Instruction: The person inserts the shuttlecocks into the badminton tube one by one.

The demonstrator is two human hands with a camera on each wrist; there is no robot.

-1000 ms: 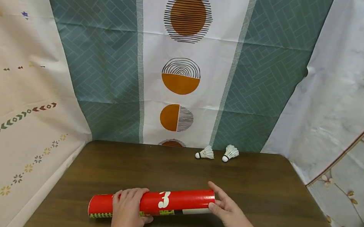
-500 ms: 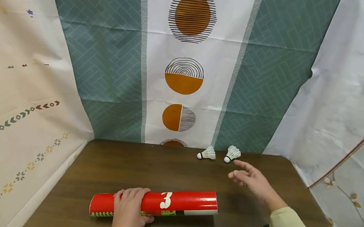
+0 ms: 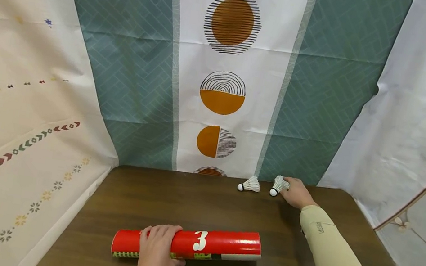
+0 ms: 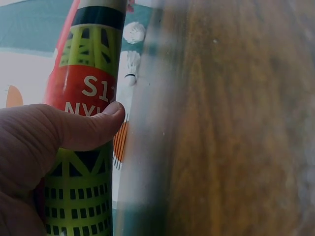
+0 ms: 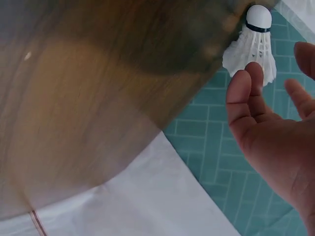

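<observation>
A red shuttlecock tube (image 3: 217, 245) with a green net pattern lies sideways near the front of the table. My left hand (image 3: 158, 252) grips it left of its middle, and in the left wrist view the thumb (image 4: 91, 129) wraps across its printed side. At the far edge, my right hand (image 3: 297, 193) reaches the right-hand white feather shuttlecock (image 3: 279, 185). In the right wrist view the fingertips (image 5: 239, 87) overlap the feather skirt of this shuttlecock (image 5: 253, 49), with thumb and fingers spread apart. A second shuttlecock (image 3: 250, 184) lies just to the left, cork towards the left.
The dark wooden table (image 3: 171, 200) ends at a hanging green and white cloth (image 3: 219, 120) behind the shuttlecocks. A cream patterned cloth (image 3: 29, 161) borders the left side, and a white floral cloth (image 3: 411, 147) the right.
My right hand has left the tube's right end and moved forward to the right-hand shuttlecock at the back edge. The left hand keeps its grip on the tube.
</observation>
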